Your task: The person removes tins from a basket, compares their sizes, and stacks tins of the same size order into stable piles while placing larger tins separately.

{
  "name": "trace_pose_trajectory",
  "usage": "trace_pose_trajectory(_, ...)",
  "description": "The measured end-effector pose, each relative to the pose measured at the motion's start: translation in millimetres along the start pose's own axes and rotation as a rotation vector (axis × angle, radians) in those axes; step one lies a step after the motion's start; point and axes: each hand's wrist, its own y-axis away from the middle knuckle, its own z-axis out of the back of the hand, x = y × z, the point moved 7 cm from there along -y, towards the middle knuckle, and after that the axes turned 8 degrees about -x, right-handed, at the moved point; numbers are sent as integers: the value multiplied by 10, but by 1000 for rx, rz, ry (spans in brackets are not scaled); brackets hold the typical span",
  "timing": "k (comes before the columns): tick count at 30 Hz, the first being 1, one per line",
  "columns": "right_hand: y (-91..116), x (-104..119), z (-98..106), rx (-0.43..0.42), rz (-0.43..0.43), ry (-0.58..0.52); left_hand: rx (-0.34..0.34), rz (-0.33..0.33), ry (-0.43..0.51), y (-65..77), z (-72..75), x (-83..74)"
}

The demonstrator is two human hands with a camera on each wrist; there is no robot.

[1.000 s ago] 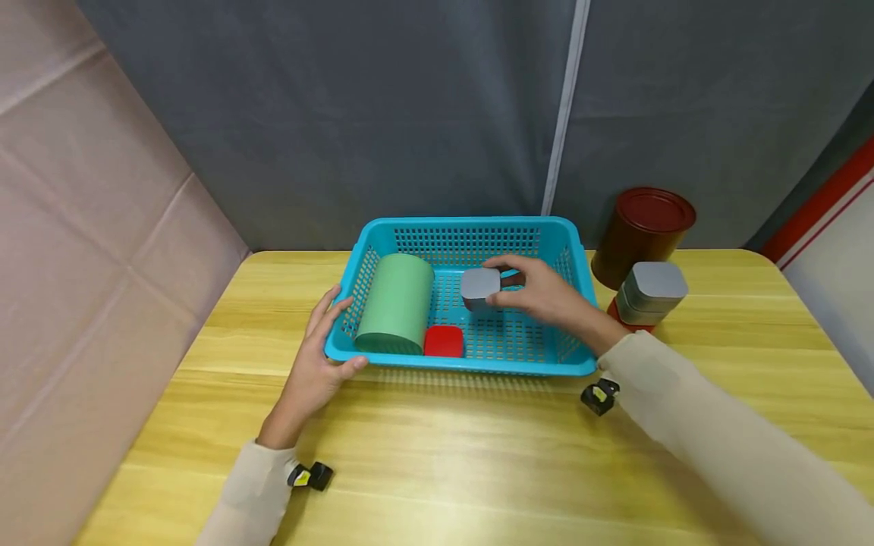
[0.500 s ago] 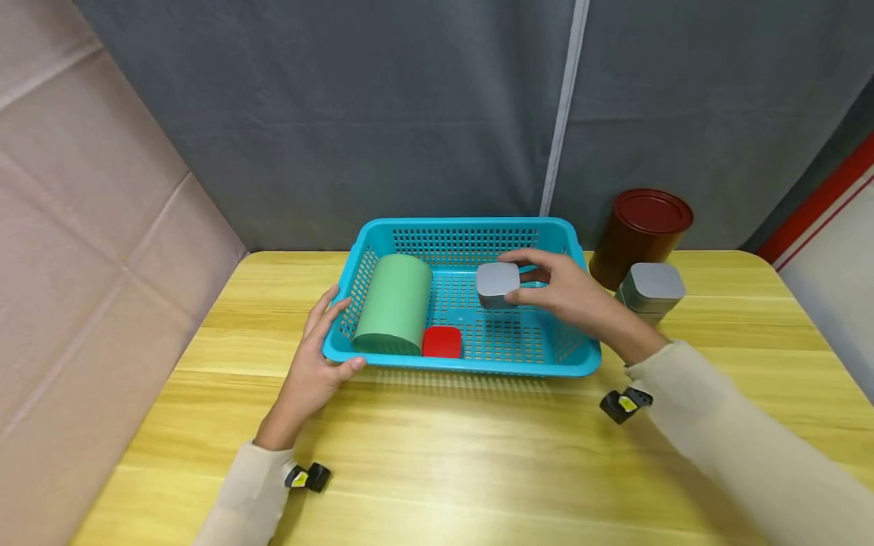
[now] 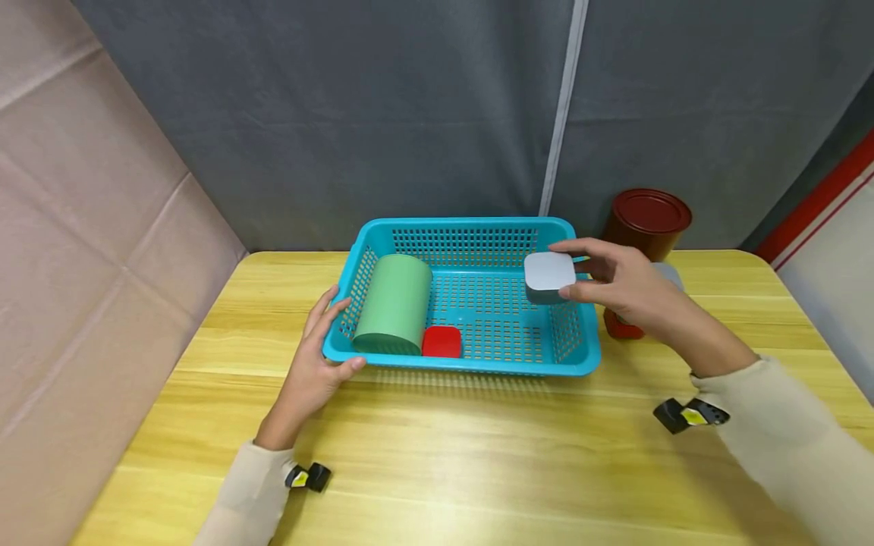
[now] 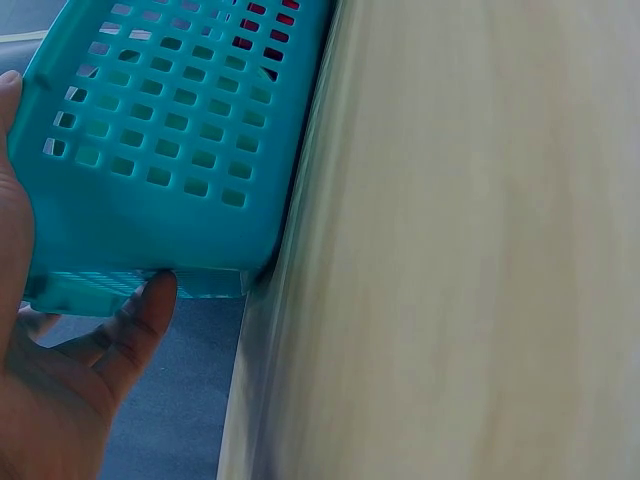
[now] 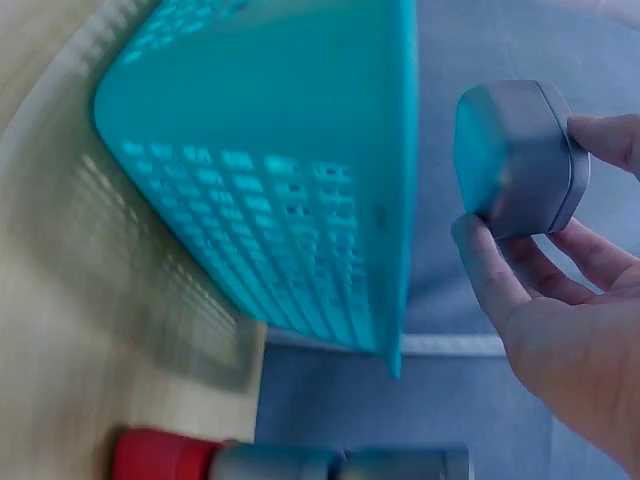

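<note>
Grey tin (image 3: 549,276) pinched in our right hand (image 3: 631,292), above the blue basket's (image 3: 478,364) right rim. Left hand (image 3: 312,371) grips the near-left corner, thumb curled under. Risk: fingertip-only pinch may slip, or the tin clip the rim.

No legible text, label or number anywhere.

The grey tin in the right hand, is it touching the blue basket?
Apart. The right wrist view shows a clear gap between the grey tin and the basket rim; only the right hand holds it.
</note>
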Motion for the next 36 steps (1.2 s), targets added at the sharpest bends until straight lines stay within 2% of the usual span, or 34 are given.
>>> trace_pose_trajectory(8,108,-134,348,-80,-73,74,3,16,-1,1,-9,8)
trace_pose_trajectory(15,173,-222,648,-154,-53,87,5,17,2,9,-12,6)
trace_pose_trajectory(20,216,-347,826,-197,-43,38,6,22,-3,16,-10,8)
trace_pose_trajectory(25,234,-526,938,-227,-25,-38,5,24,-11,16,-11,5)
trace_pose_trajectory(36,294,-777,1046,-217,-5,-46,3,9,-27,6,-10,-10)
